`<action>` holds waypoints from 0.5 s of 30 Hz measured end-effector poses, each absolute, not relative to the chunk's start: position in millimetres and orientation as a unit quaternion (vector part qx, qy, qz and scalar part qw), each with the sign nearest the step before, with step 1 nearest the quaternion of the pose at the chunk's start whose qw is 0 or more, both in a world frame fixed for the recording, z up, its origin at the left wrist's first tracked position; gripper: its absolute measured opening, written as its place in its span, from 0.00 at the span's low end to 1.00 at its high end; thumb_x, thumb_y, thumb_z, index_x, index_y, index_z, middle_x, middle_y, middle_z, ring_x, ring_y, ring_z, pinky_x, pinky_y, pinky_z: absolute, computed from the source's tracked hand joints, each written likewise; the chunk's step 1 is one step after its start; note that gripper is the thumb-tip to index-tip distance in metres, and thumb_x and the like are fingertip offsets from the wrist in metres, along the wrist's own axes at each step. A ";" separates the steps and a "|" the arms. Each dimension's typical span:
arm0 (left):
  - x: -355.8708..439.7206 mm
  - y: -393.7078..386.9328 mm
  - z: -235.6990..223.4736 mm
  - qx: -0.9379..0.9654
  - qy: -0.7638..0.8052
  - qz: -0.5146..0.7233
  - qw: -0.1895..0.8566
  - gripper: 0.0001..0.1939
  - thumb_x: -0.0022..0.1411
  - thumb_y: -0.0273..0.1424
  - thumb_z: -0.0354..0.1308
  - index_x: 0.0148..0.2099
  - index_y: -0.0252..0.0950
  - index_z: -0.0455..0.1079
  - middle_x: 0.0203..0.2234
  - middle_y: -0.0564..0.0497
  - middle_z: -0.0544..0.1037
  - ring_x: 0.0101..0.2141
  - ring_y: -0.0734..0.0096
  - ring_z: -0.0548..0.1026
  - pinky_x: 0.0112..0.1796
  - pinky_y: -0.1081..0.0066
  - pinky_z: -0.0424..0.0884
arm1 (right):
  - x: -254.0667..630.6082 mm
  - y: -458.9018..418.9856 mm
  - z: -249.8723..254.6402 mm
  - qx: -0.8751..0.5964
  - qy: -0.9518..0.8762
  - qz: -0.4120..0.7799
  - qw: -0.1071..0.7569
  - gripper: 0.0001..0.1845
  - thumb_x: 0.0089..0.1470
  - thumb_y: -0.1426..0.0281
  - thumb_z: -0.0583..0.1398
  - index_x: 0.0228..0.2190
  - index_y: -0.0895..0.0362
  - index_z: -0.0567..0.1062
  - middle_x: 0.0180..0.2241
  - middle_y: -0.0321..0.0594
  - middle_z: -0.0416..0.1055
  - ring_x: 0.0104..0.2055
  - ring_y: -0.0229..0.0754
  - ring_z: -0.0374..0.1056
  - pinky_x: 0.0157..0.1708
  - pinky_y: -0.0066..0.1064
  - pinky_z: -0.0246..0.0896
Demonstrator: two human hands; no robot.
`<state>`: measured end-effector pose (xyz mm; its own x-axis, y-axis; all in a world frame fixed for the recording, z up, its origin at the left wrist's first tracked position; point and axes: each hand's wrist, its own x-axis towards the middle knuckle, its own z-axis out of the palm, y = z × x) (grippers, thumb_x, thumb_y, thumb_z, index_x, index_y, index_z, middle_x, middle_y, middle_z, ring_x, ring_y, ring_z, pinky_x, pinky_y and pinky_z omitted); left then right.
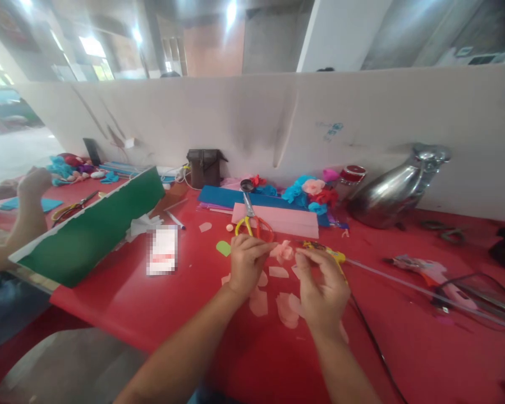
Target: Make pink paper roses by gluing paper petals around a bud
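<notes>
While the left hand [247, 265] pinches the small ruffled pink paper flower [283, 252] above the red counter [185, 320], its grip closed on one edge, the right hand [323, 286] is at the flower's other side, fingertips nearly together; whether they touch it, I cannot tell.

Craft workshop with shared red worktable [168, 306]

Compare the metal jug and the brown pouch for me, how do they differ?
The metal jug is shiny silver, while the brown pouch is dull. The jug narrows towards its top; the pouch is boxy. The jug looks larger than the pouch. Both are by the pale partition.
</notes>
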<state>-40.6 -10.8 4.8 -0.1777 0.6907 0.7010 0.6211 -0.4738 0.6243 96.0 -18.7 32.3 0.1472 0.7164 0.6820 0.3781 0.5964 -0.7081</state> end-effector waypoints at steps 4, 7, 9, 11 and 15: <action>-41.6 -11.0 5.8 0.637 0.512 0.574 0.043 0.08 0.59 0.30 0.56 0.36 0.43 0.77 0.27 0.50 0.79 0.32 0.67 0.67 0.37 0.63 0.60 | 96.4 -18.0 33.7 -0.422 -0.670 0.095 0.604 0.05 0.53 0.68 0.59 0.31 0.54 0.75 0.31 0.40 0.72 0.36 0.43 0.67 0.38 0.39 0.63; -42.4 -11.4 5.2 0.643 0.511 0.569 0.042 0.08 0.59 0.30 0.56 0.37 0.43 0.77 0.27 0.50 0.78 0.31 0.67 0.67 0.36 0.63 0.60 | 96.2 -19.6 34.3 -0.423 -0.679 0.083 0.594 0.04 0.53 0.69 0.59 0.31 0.54 0.75 0.31 0.40 0.72 0.36 0.43 0.66 0.39 0.39 0.62; -42.8 -11.3 4.1 0.642 0.509 0.572 0.031 0.08 0.59 0.30 0.56 0.36 0.42 0.77 0.27 0.50 0.78 0.31 0.67 0.67 0.36 0.64 0.60 | 96.2 -20.4 34.2 -0.421 -0.687 0.075 0.588 0.03 0.53 0.70 0.59 0.31 0.54 0.74 0.31 0.39 0.73 0.36 0.43 0.66 0.41 0.39 0.61; -42.8 -11.3 3.0 0.644 0.507 0.572 0.021 0.08 0.58 0.29 0.56 0.36 0.43 0.77 0.27 0.51 0.78 0.31 0.67 0.67 0.36 0.64 0.61 | 96.2 -20.9 33.8 -0.416 -0.695 0.063 0.583 0.03 0.53 0.72 0.59 0.32 0.54 0.74 0.31 0.39 0.73 0.37 0.43 0.66 0.42 0.40 0.61; -42.0 -11.2 1.6 0.647 0.508 0.568 0.014 0.08 0.58 0.28 0.56 0.35 0.43 0.77 0.27 0.50 0.78 0.31 0.67 0.66 0.36 0.65 0.61 | 96.0 -21.3 33.4 -0.418 -0.700 0.059 0.576 0.03 0.53 0.72 0.59 0.31 0.54 0.74 0.31 0.40 0.73 0.36 0.43 0.66 0.41 0.40 0.61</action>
<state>-42.0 -11.2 1.6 -0.1623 0.6730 0.7216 0.6417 -0.4836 0.5953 96.0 -21.3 33.4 0.0118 0.6528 0.7575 0.5170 0.6444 -0.5634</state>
